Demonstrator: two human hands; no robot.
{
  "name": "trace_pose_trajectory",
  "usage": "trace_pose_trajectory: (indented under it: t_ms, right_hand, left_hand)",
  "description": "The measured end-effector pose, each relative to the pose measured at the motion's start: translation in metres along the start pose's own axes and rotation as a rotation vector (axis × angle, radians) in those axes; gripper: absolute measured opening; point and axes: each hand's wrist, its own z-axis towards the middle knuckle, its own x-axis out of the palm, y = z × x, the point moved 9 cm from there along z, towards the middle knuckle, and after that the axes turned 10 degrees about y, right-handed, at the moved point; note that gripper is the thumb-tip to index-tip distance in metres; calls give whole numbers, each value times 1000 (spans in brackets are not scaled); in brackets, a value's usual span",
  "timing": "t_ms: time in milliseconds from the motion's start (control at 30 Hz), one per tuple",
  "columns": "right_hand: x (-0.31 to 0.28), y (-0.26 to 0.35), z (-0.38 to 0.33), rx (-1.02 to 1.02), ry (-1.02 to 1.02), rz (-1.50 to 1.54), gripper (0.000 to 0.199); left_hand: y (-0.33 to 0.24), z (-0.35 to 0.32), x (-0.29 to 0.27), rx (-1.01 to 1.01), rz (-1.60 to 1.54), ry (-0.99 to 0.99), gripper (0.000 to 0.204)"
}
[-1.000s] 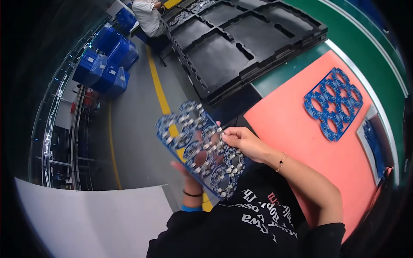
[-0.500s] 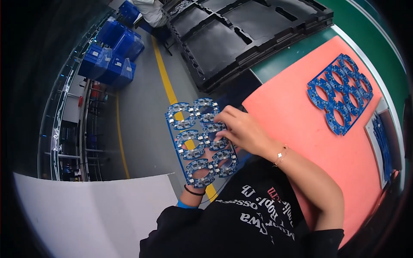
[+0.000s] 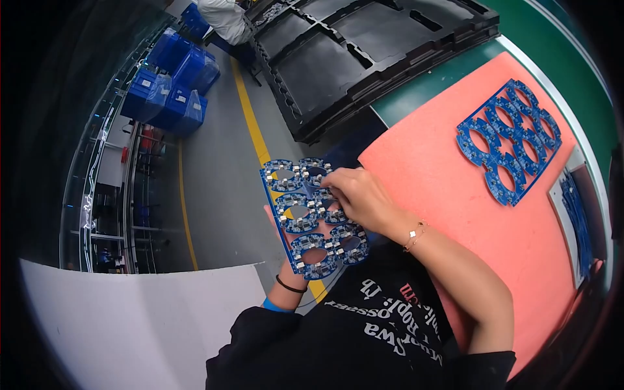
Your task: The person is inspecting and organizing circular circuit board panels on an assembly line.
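Note:
A blue circuit board panel (image 3: 301, 227) with several ring-shaped sections, packed with small components, is held tilted over the aisle in front of me. My left hand (image 3: 290, 268) supports it from beneath, and its palm shows through the openings; most of its fingers are hidden behind the board. My right hand (image 3: 361, 198) reaches over from the right, thumb and index finger close together in a pinch at the panel's upper right rings. Whether anything small sits between those fingertips cannot be made out. Another similar blue panel (image 3: 492, 129) lies on the pink mat (image 3: 429, 156) to the right.
Black molded trays (image 3: 325, 62) are stacked at the far end of the green bench. A white-edged holder with blue boards (image 3: 577, 214) stands at the right edge. Blue bins (image 3: 175, 101) sit beyond the aisle at left, a white surface (image 3: 143, 312) lies near left, and a person (image 3: 224, 19) is far ahead.
The held panel has shifted slightly right and tilted further. My right hand's fingers have drawn closer together at its upper right part. More of my left hand shows beside the panel's left edge.

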Motion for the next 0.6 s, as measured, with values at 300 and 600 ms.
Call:
trace_pose_trajectory:
  t_ms: [300,600]
  right_hand:
    - [14,0,0,-52,136,0,6]
    - [1,-16,4,146,5,166,7]
  left_hand:
    - [18,16,16,-65,-271,70,74]
    - [20,23,31,-74,-382,259,77]
